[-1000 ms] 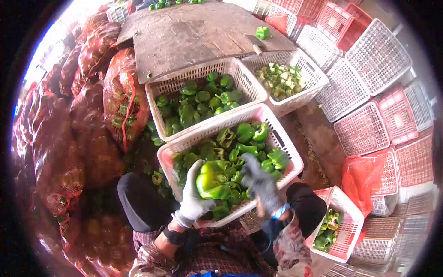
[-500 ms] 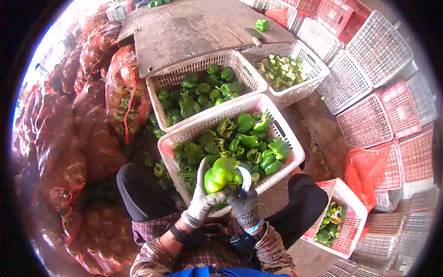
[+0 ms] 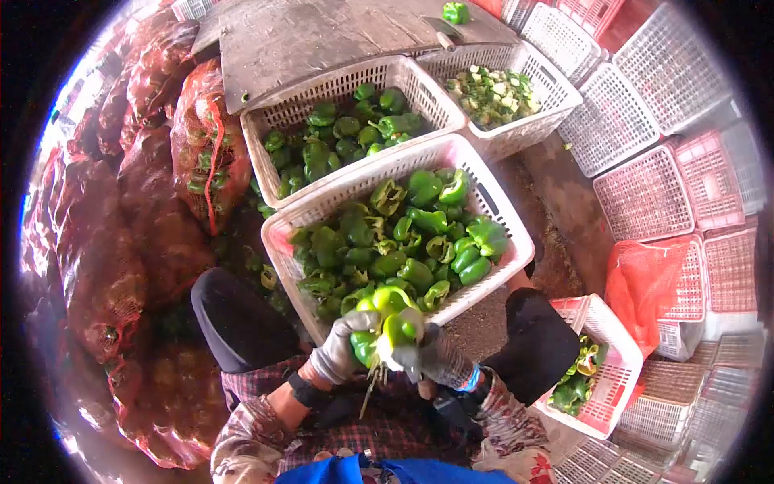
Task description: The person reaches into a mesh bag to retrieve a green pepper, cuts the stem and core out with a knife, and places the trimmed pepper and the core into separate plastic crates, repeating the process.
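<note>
My left hand, in a pale glove, is closed round the left side of a green bell pepper above the near edge of a white crate. The pepper looks cut open, with pale, stringy core hanging below it. Against its right side, my right hand, in a grey glove, is closed on a knife, whose blade is hard to make out in the glare and blur. Many green peppers, some cut open, fill the crate beneath.
Behind stand a crate of green peppers and a crate of pale cut pieces. A wooden board bears one pepper. Full red mesh sacks crowd the left; stacked crates and a small pepper crate stand right.
Both hands have drawn lower, towards my lap, with the pepper. The curved blade that showed plainly at the pepper's right side is now obscured, and pale core shows. The view has shifted slightly.
</note>
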Tool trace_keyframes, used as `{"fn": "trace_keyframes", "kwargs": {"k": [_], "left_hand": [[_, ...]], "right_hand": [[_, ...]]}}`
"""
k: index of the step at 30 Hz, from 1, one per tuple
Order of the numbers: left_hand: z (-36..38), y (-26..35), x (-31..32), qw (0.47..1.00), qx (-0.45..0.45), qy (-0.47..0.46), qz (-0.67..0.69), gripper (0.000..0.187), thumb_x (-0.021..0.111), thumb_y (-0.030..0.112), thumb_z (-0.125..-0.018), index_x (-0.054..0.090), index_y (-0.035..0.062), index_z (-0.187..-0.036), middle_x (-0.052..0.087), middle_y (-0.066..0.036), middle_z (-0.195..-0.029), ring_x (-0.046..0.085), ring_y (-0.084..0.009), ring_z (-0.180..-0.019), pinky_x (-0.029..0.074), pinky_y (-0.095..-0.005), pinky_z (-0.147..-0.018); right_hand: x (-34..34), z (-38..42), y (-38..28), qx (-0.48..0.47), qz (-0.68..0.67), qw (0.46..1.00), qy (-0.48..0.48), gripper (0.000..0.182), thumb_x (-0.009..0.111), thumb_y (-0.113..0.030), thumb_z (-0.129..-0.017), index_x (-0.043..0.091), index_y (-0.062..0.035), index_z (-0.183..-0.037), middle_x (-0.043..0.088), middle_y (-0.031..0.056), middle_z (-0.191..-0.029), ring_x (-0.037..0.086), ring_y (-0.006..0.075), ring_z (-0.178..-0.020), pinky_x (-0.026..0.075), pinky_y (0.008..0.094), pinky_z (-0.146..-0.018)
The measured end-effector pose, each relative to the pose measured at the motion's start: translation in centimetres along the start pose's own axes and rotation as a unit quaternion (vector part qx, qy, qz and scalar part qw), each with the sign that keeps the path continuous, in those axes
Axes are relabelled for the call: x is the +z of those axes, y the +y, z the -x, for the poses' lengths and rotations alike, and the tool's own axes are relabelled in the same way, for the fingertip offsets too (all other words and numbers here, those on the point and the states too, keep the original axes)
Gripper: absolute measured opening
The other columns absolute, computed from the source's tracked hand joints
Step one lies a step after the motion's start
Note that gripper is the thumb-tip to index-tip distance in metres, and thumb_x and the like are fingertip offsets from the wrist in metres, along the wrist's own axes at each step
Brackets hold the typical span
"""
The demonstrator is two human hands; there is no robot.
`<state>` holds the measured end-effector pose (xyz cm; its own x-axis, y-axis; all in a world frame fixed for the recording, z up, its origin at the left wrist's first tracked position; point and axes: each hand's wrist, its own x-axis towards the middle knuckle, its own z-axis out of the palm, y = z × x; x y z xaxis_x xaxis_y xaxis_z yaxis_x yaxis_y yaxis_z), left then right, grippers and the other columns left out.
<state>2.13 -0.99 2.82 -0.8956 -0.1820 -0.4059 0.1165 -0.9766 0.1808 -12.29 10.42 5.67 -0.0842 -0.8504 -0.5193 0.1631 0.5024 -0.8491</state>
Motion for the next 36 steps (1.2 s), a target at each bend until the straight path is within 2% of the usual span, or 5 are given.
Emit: {"fn": "trace_keyframes", "kwargs": {"k": [11,16,19,24,36], "left_hand": [[-5.6,3.1,3.5,0.923,0.289,0.104,-0.231,0.059,0.067,0.028,-0.083,0.043,0.0072,-0.132,0.057,-0.007,-0.112,0.058,-0.0164,-0.091,0.051,-0.0313,-0.081],[-11.5,6.5,7.4,0.877,0.352,0.061,-0.320,0.075,0.076,0.005,-0.073,0.038,0.0074,-0.138,0.053,-0.008,-0.119,0.057,-0.0167,-0.100,0.051,-0.0299,-0.086],[-16.1,7.0,8.1,0.580,0.524,0.115,-0.613,0.081,0.083,0.015,-0.063,0.045,0.0082,-0.134,0.050,-0.015,-0.123,0.055,-0.0275,-0.111,0.048,-0.0372,-0.092],[-22.5,1.8,1.6,0.199,0.238,0.055,-0.949,0.080,0.067,0.044,-0.077,0.032,0.0188,-0.144,0.030,-0.020,-0.147,0.029,-0.0376,-0.136,0.026,-0.0588,-0.107],[-30.3,5.1,2.9,0.364,0.032,-0.052,-0.930,0.078,0.063,0.045,-0.082,0.028,0.0171,-0.146,0.025,-0.020,-0.150,0.030,-0.0435,-0.134,0.029,-0.0508,-0.109]], "right_hand": [[-3.7,2.8,1.2,-0.377,0.098,0.858,0.335,0.045,0.081,-0.015,-0.073,0.057,-0.0065,-0.111,0.063,0.0095,-0.106,0.062,0.0231,-0.096,0.051,0.0347,-0.083],[-12.9,15.7,6.3,-0.197,-0.070,0.803,0.558,0.064,0.072,-0.034,-0.075,0.048,-0.0024,-0.126,0.054,0.0150,-0.120,0.054,0.0294,-0.109,0.044,0.0426,-0.096],[-14.3,19.1,8.7,-0.139,-0.122,0.783,0.594,0.071,0.067,-0.042,-0.078,0.044,-0.0006,-0.132,0.051,0.0178,-0.125,0.051,0.0320,-0.114,0.042,0.0467,-0.100],[-11.8,14.7,4.8,-0.163,-0.080,0.786,0.591,0.059,0.071,-0.032,-0.079,0.049,-0.0023,-0.124,0.056,0.0135,-0.115,0.056,0.0262,-0.104,0.047,0.0414,-0.090],[-15.3,0.9,-5.3,-0.248,0.051,0.874,0.414,0.058,0.078,-0.015,-0.073,0.054,-0.0038,-0.125,0.064,0.0080,-0.109,0.061,0.0178,-0.096,0.049,0.0321,-0.087]]}}
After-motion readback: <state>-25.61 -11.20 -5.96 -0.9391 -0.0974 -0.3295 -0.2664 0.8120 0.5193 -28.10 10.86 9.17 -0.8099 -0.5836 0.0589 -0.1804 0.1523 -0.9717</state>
